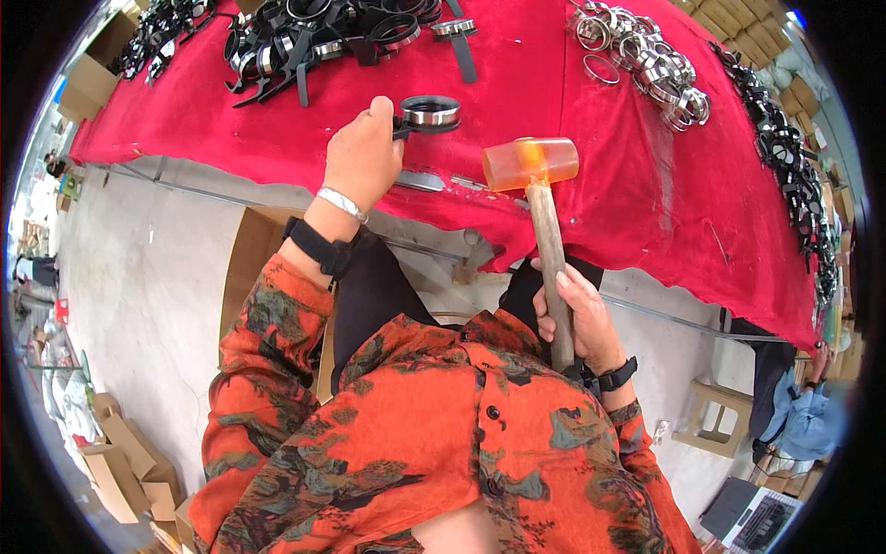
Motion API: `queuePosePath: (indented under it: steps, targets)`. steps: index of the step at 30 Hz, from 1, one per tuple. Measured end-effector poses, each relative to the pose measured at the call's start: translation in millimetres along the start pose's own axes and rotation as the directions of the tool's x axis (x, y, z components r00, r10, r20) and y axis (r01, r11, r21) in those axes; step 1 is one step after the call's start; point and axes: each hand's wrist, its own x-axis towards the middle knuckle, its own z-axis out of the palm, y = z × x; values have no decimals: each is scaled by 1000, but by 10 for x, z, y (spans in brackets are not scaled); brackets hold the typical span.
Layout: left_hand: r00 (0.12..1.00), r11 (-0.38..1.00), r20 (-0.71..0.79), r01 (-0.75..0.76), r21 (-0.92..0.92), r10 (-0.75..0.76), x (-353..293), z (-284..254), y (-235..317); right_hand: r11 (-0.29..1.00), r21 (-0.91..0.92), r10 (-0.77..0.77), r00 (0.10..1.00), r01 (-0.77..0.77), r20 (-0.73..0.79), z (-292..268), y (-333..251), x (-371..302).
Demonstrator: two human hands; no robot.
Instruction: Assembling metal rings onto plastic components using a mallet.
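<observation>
We've got two hands at work over a surface [637, 222] covered in red cloth. Left hand [362, 155], at 11 o'clock from the middle of the view: fingers curled in, pinching the short black stem of a ring holder [431, 114]. That holder sits at 12 o'clock, black with a shiny metal band around it, held out over the cloth near the front edge.

Right hand [581, 312], toward 4 o'clock: fingers and thumb wrapped around the wooden handle of a mallet [547, 231]. We see its orange, see-through head at 1 o'clock, to the right of the holder and well apart from it. The head is over the cloth; we can't tell if it touches.

Just below the holder, we note a flat metal strip [420, 181] by the cloth's edge. At 11 o'clock there's a big heap of black holders [323, 42], many with metal bands; one single holder [455, 37] lies beside it at 12. Between 1 and 2 we have a pile of bare metal rings [646, 69]. More black parts [794, 175] run along the edge between 2 and 3, and another batch [161, 42] lies between 10 and 11.

Off the surface, we get an open cardboard box [242, 268] at 9, more cartons [129, 462] at 8, and a stool [715, 420] at 4 near a co-worker in a blue top [801, 420].
</observation>
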Motion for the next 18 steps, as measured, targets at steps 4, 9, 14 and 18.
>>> queuePosePath:
  steps: [4,9,14,18]
  targets:
    - [979,971,-141,-169,-170,146,-437,123,69,996,-89,-14,995,5,-99,42,16,-67]
    - [994,786,19,97,-611,-108,-930,280,52,954,-298,-64,991,27,-114,148,-114,-87]
    - [951,525,230,307,-794,-208,-1029,467,22,943,-333,-40,991,-5,-128,186,-119,-92]
    - [910,190,362,399,-897,-201,-1011,408,-11,931,-359,-120,982,61,-143,279,-137,-140]
